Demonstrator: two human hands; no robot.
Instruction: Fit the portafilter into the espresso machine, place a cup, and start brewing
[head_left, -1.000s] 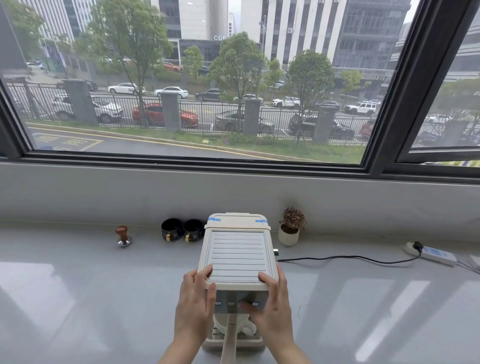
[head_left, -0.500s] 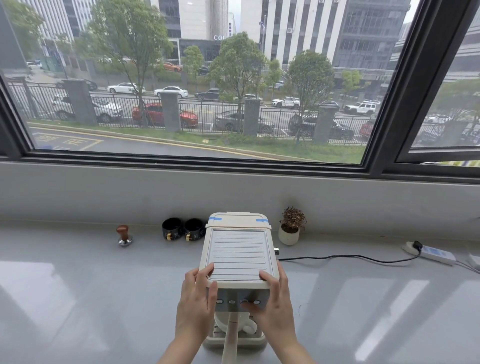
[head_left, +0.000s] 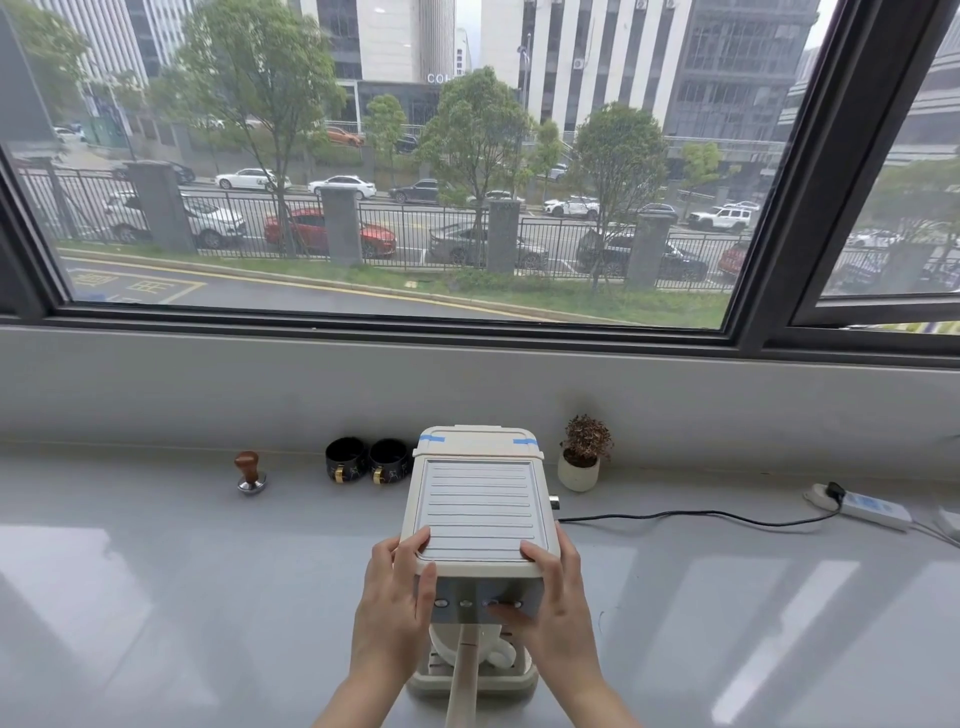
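A cream espresso machine (head_left: 478, 499) stands on the grey counter, seen from above. Its portafilter handle (head_left: 462, 680) sticks out toward me from under the front. A white cup (head_left: 493, 649) sits on the drip tray (head_left: 467, 688) below it. My left hand (head_left: 392, 608) clasps the machine's front left corner, fingers on top. My right hand (head_left: 553, 610) holds the front right corner, its thumb lying on the button row (head_left: 467, 604) at the right-hand buttons.
Two black cups (head_left: 366, 460) and a wooden-knobbed tamper (head_left: 249, 473) stand at the back left. A small potted plant (head_left: 582, 460) sits right of the machine. A black cord (head_left: 701, 515) runs to a power strip (head_left: 862, 506) at far right.
Both hands keep their hold on the machine's front corners. The right thumb stays on the button row. Only the view has shifted slightly.
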